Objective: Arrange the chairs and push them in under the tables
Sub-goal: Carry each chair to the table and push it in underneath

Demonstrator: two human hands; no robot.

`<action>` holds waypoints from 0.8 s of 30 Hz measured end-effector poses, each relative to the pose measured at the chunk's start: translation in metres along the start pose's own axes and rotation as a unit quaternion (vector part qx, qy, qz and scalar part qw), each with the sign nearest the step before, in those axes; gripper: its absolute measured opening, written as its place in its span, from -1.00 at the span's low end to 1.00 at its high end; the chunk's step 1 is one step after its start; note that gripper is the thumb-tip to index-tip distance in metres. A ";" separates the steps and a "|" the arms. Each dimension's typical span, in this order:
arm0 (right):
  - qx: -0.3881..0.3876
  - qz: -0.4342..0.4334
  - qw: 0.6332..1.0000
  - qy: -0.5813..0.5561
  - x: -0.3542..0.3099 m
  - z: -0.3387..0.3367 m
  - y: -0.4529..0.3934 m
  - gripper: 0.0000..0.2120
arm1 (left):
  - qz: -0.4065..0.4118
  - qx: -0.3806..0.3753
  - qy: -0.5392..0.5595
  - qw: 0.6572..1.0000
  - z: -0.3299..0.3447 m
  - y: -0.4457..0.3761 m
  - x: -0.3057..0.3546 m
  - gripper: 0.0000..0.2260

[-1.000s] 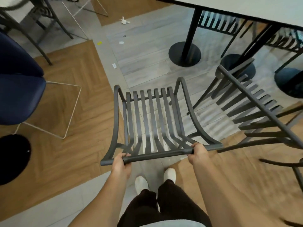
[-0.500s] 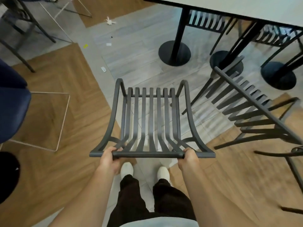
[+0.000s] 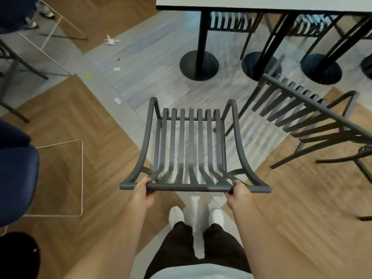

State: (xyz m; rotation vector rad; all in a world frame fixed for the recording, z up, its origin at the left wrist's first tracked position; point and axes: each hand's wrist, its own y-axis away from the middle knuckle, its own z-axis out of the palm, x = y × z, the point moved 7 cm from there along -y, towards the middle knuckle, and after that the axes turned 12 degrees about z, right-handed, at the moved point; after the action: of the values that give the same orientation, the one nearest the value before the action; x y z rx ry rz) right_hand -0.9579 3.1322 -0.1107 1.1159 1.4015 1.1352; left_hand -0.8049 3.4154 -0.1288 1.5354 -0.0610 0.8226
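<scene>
Both hands curl round the top rail of a dark grey slatted chair (image 3: 191,146): the left hand (image 3: 142,195) grips near the rail's left end, the right hand (image 3: 239,195) near its right end, fingers wrapped over the bar. The chair stands on the floor directly ahead of the person's white shoes (image 3: 176,215), seat pointing toward the white-topped table (image 3: 261,4), and well short of it.

A second ago the chair sat skewed, its rail slanting up to the right; now the rail runs level across the view and the seat faces the table squarely. The table edge and its pedestal bases have come lower in the view.

Between chair and table stands the nearest black pedestal leg (image 3: 199,63) on its round base, slightly left of the chair's line. Just to the right a second slatted chair (image 3: 302,111) stands at an angle, its front leg close beside the held chair's right arm. More slatted chairs (image 3: 229,22) are tucked under the table's far side. At the left sits a navy upholstered chair (image 3: 16,174) on a white wire frame, well apart. Scraps of litter (image 3: 111,40) lie on the grey tiles.
</scene>
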 end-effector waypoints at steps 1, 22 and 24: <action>0.006 -0.016 1.000 0.011 -0.001 -0.001 -0.001 -0.74 | -0.001 -0.008 -0.013 1.000 -0.003 -0.002 0.001 -0.77; 0.169 -0.544 0.357 0.741 0.026 0.043 0.026 -0.58 | 0.447 -0.279 -0.798 0.291 0.050 0.020 0.016 -0.68; 0.166 -0.539 0.316 0.763 0.014 0.054 0.030 -0.75 | 0.427 -0.278 -0.815 0.277 0.053 0.012 0.019 -0.74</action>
State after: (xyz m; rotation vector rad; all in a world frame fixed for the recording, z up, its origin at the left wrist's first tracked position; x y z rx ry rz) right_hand -0.9035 3.1553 -0.0874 -1.4915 2.9771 0.4682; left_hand -0.7729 3.3741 -0.1037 0.8163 -2.5864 -0.5109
